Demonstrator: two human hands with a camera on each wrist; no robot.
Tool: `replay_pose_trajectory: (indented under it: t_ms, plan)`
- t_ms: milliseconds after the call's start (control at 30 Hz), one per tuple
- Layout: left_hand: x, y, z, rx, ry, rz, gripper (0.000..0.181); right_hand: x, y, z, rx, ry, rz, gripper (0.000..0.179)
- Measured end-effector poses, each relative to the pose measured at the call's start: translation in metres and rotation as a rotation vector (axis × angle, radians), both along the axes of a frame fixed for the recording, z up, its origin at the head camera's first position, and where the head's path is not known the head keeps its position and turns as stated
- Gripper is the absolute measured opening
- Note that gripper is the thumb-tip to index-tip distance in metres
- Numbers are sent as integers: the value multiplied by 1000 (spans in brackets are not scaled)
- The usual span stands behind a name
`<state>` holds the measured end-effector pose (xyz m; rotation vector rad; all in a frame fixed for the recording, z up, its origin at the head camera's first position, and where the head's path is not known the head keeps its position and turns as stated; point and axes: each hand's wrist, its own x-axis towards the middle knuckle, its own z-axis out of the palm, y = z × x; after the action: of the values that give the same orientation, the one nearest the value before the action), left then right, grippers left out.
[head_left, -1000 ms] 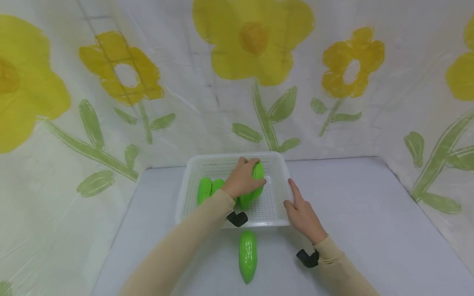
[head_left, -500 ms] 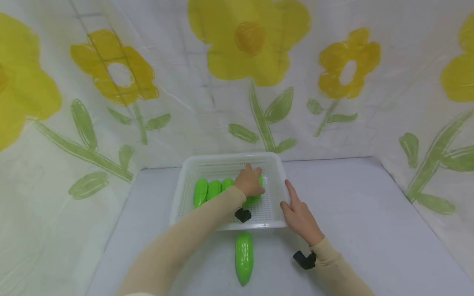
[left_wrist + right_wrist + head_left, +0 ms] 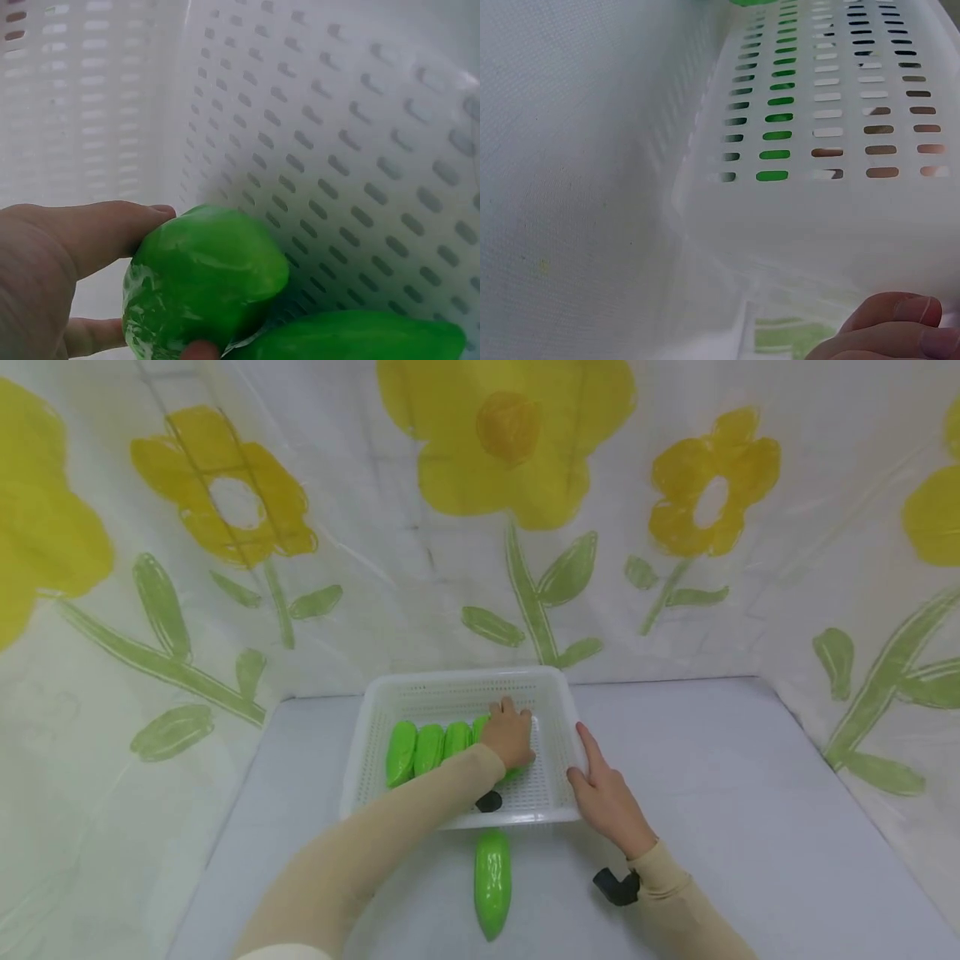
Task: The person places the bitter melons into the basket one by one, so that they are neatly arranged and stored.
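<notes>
A white perforated plastic basket (image 3: pixel 532 817) stands on the table, with several glossy green tapered vegetables in a row inside. My left hand (image 3: pixel 510 737) is inside it, holding the rightmost green tapered vegetable (image 3: pixel 206 277) between thumb and fingers; clear film wraps that piece. Beside it lies another green vegetable (image 3: pixel 360 335), seen in the left wrist view. My right hand (image 3: pixel 611 797) grips the basket's right side near the front corner. In the right wrist view its fingers (image 3: pixel 892 330) are against the basket. One more green vegetable (image 3: pixel 492 885) lies on the table in front.
A pale cloth covers the tabletop (image 3: pixel 697 777). Behind the basket hangs a white sheet (image 3: pixel 420 610) painted with yellow flowers. Black wrist mounts (image 3: pixel 617 887) sit on both wrists.
My left hand has lowered the held vegetable at the right end of the row inside the basket. The right hand keeps its grip on the basket. The view has shifted slightly.
</notes>
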<state>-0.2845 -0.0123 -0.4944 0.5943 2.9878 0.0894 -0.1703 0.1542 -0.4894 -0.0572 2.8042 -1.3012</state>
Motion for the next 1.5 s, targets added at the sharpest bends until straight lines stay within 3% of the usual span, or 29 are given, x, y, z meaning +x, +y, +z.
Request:
replay_pose_trajectory:
  t_ms: [333, 533, 700, 800, 900, 1000, 1133, 1267, 1367, 1500]
  plan:
    - [5, 0, 10, -18, -22, 6, 71, -1, 0, 1, 10, 5, 1, 69]
    - [4, -1, 23, 28, -30, 0, 78, -1, 0, 1, 18, 1, 2, 69]
    - [5, -11, 54, 99, -4, -5, 79, -3, -1, 1, 10, -9, 1, 70]
    - [13, -22, 78, 193, -10, 11, 77, -3, -1, 1, -1, -20, 2, 70]
    - [27, -33, 96, 299, -22, 12, 76, -2, -1, 2, -5, -30, 1, 70]
    - [45, -44, 105, 382, -5, 0, 76, -1, -1, 2, -6, -36, -4, 71]
    - [79, -58, 108, 458, 106, -38, 74, -1, -1, 2, 5, -23, -3, 71]
    - [115, -70, 102, 537, 226, -75, 71, -2, -1, 0, 1, -17, -3, 70]
    - [140, -78, 94, 582, 272, -81, 71, -2, -1, 1, 1, -18, -3, 70]
    - [170, -86, 77, 571, 297, -30, 69, -1, -2, 2, 8, -17, -11, 70]
